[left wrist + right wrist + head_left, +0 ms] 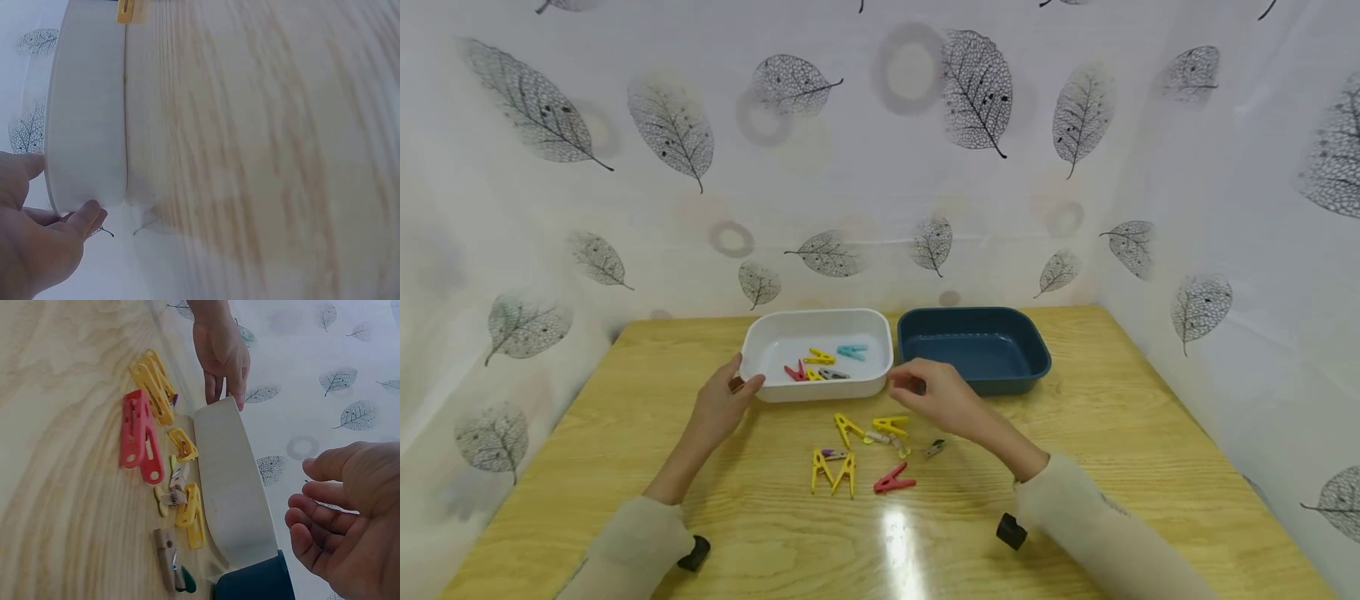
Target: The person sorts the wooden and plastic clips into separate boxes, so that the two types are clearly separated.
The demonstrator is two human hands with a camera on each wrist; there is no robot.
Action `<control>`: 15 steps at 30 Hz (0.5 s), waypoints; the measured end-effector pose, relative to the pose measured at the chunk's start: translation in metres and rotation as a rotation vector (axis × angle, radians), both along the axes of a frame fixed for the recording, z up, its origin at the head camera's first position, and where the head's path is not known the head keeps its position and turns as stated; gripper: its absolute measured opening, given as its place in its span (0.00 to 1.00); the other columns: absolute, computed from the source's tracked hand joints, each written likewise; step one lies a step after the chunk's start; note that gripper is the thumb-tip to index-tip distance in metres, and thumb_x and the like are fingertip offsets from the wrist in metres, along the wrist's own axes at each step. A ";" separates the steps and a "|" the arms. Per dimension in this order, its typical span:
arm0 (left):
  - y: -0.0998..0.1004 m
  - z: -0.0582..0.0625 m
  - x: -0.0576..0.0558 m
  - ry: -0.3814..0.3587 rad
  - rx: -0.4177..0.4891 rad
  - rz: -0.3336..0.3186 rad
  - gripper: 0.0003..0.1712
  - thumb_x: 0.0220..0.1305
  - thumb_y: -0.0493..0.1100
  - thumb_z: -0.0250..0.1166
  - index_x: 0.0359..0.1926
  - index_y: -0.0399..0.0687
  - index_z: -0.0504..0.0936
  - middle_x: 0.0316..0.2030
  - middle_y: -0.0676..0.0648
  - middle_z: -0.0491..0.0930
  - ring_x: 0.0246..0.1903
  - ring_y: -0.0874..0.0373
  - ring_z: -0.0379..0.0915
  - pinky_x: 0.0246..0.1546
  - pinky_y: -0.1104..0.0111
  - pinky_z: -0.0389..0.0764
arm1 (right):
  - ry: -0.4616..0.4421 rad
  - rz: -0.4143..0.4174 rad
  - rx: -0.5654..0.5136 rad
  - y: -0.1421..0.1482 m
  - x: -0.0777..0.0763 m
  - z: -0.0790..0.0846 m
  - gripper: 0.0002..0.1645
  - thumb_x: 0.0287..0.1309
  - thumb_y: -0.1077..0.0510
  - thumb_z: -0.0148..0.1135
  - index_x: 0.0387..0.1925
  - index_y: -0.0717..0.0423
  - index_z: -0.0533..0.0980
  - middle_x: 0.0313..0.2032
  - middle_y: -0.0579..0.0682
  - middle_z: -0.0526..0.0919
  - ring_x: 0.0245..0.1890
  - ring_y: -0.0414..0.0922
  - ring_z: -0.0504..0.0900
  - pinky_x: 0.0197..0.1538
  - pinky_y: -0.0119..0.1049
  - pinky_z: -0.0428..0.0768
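A white plastic basin (pixel 820 390) holds several clothespins: yellow, red, grey and a light-blue one (pixel 852 352). My left hand (pixel 724 402) grips its front left corner, thumb along the front and fingers around the side. In the left wrist view that hand (pixel 47 234) shows at the basin's end wall (pixel 87 125). My right hand (pixel 936 392) hovers by the basin's right front corner, overlapping the dark blue basin (pixel 1037 367). Its fingers (pixel 315 531) are loosely bent, with nothing between them in the right wrist view.
In front of the basins lie several loose clothespins on the wooden table (pixel 760 533): yellow ones (pixel 844 427), a red one (pixel 893 479), and small wooden ones (pixel 934 448). A leaf-printed curtain (pixel 865 167) encloses the back and sides.
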State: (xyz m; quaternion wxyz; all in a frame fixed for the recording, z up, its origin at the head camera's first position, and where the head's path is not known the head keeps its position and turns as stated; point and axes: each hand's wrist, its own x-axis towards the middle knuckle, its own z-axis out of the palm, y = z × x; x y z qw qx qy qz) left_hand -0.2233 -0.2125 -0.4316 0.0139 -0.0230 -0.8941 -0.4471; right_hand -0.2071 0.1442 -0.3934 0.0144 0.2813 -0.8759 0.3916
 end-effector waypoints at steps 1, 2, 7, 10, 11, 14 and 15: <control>0.000 -0.001 0.000 0.000 -0.002 0.001 0.43 0.80 0.47 0.58 0.78 0.24 0.48 0.75 0.23 0.51 0.69 0.30 0.62 0.66 0.48 0.72 | -0.001 0.001 0.005 0.002 0.003 -0.001 0.15 0.69 0.58 0.67 0.53 0.62 0.84 0.40 0.46 0.85 0.35 0.39 0.78 0.35 0.32 0.81; 0.000 -0.001 0.000 0.001 -0.004 0.001 0.43 0.80 0.47 0.58 0.77 0.24 0.48 0.75 0.22 0.51 0.69 0.29 0.62 0.66 0.48 0.73 | 0.000 0.001 0.008 0.004 0.005 -0.001 0.15 0.68 0.58 0.68 0.52 0.61 0.84 0.40 0.47 0.85 0.35 0.39 0.78 0.35 0.31 0.81; 0.000 -0.001 0.000 0.001 -0.006 0.008 0.42 0.80 0.46 0.58 0.77 0.23 0.48 0.75 0.22 0.51 0.69 0.29 0.62 0.66 0.47 0.73 | -0.004 0.015 0.036 0.013 0.015 -0.006 0.15 0.69 0.58 0.67 0.53 0.61 0.83 0.42 0.48 0.86 0.37 0.40 0.79 0.36 0.32 0.81; 0.001 -0.001 0.000 0.001 -0.004 0.012 0.42 0.80 0.46 0.57 0.77 0.24 0.48 0.75 0.23 0.52 0.69 0.30 0.62 0.67 0.48 0.72 | -0.025 0.034 0.053 0.019 0.020 -0.011 0.16 0.70 0.58 0.66 0.54 0.62 0.83 0.43 0.48 0.86 0.38 0.40 0.79 0.38 0.32 0.82; 0.001 -0.001 0.000 0.002 -0.005 0.012 0.42 0.80 0.46 0.57 0.77 0.24 0.48 0.75 0.23 0.52 0.69 0.30 0.62 0.67 0.48 0.72 | -0.034 0.038 0.057 0.020 0.021 -0.012 0.17 0.70 0.58 0.66 0.55 0.62 0.83 0.44 0.48 0.86 0.38 0.40 0.80 0.38 0.32 0.82; 0.001 -0.001 0.000 0.008 -0.002 0.014 0.42 0.80 0.48 0.57 0.78 0.25 0.49 0.75 0.23 0.53 0.69 0.30 0.63 0.66 0.48 0.72 | -0.047 0.042 0.060 0.023 0.026 -0.016 0.17 0.69 0.58 0.67 0.55 0.63 0.82 0.43 0.48 0.86 0.38 0.40 0.80 0.38 0.32 0.83; 0.001 -0.001 0.000 0.009 0.001 0.013 0.42 0.80 0.48 0.57 0.78 0.25 0.49 0.75 0.24 0.53 0.69 0.30 0.63 0.66 0.48 0.72 | -0.047 0.041 0.062 0.024 0.027 -0.017 0.17 0.69 0.58 0.67 0.55 0.63 0.83 0.43 0.48 0.86 0.38 0.40 0.80 0.37 0.31 0.83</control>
